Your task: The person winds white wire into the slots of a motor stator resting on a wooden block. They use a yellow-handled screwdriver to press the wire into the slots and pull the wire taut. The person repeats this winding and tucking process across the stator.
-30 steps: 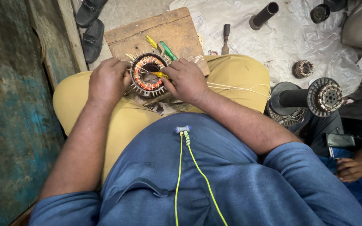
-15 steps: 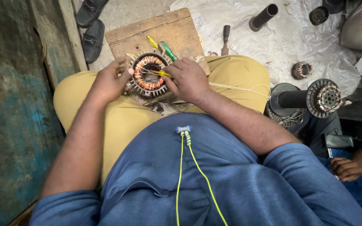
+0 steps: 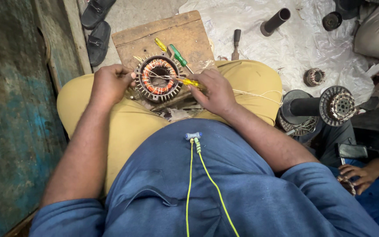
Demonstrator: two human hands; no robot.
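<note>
A round metal stator [image 3: 158, 78] with orange copper windings rests on my lap, above my mustard-yellow trousers. My left hand [image 3: 109, 82] grips its left rim with curled fingers. My right hand [image 3: 213, 91] is closed around a yellow-handled tool [image 3: 188, 81] whose tip reaches across the windings. Thin pale wire [image 3: 259, 94] trails from the stator over my right thigh.
A wooden board [image 3: 163, 37] lies beyond my knees with a green-handled screwdriver [image 3: 179, 55] and a yellow-handled one [image 3: 160, 44] on it. Motor rotor and housing [image 3: 325, 105] stand at right on white sheeting. Another person's hand [image 3: 359, 173] is at lower right. Sandals [image 3: 96, 26] upper left.
My left hand has slid from over the stator's top-left to gripping its left rim, uncovering the windings. My right hand with the tool stays at the right side.
</note>
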